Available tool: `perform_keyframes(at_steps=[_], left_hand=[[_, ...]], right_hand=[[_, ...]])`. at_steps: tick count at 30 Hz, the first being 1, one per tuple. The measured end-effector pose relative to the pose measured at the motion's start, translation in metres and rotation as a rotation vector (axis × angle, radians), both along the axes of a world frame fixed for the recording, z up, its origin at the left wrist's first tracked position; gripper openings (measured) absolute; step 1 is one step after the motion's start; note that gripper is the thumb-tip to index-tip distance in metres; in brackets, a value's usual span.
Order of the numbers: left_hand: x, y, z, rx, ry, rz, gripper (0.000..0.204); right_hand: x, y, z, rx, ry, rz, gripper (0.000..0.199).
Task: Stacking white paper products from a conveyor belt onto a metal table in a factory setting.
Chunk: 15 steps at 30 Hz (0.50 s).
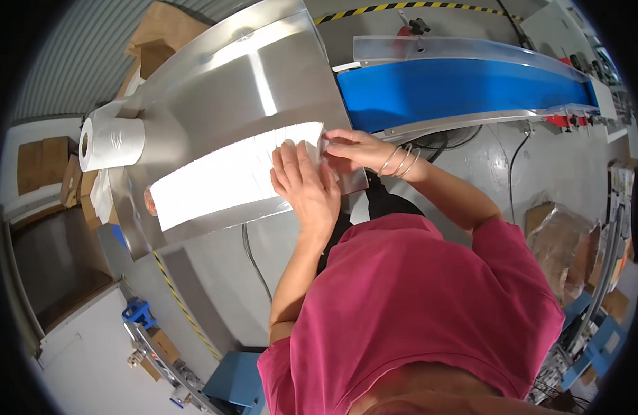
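Note:
A long row of thin white sheets [222,173], packed face to face, lies along the near side of a shiny metal table [215,90]. My left hand [306,183] rests on top near the row's right end, fingers stretched out and thumb by the end. Against that right end, my right hand [350,149] has its fingers bent around the last sheets; its fingertips are partly hidden. A reddish rounded piece [150,201] shows at the row's left end; its kind I cannot make out.
A blue conveyor belt [464,90] with clear side guards runs off to the right from the table. At the table's left edge stands a large white paper roll [113,142]. Brown cardboard boxes [45,164] are further left. Cables [255,259] hang below the table.

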State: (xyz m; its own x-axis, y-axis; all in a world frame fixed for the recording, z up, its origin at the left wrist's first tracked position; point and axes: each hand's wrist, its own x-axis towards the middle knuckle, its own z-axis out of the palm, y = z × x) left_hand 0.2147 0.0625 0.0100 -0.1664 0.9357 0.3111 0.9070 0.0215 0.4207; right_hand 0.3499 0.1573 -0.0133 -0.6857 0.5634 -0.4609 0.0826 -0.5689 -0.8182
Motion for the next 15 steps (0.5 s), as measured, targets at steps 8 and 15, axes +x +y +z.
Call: perform_keyframes(at_steps=[8,15], left_hand=[[0.008,-0.001,-0.009,0.059,0.066,0.026,0.037],[0.005,-0.004,-0.004,-0.001,0.074,-0.013,0.036]], right_hand=[[0.005,0.027,-0.011,0.744,-0.094,-0.131,0.044],[0.012,0.057,-0.008,0.856,0.06,0.269,0.04]])
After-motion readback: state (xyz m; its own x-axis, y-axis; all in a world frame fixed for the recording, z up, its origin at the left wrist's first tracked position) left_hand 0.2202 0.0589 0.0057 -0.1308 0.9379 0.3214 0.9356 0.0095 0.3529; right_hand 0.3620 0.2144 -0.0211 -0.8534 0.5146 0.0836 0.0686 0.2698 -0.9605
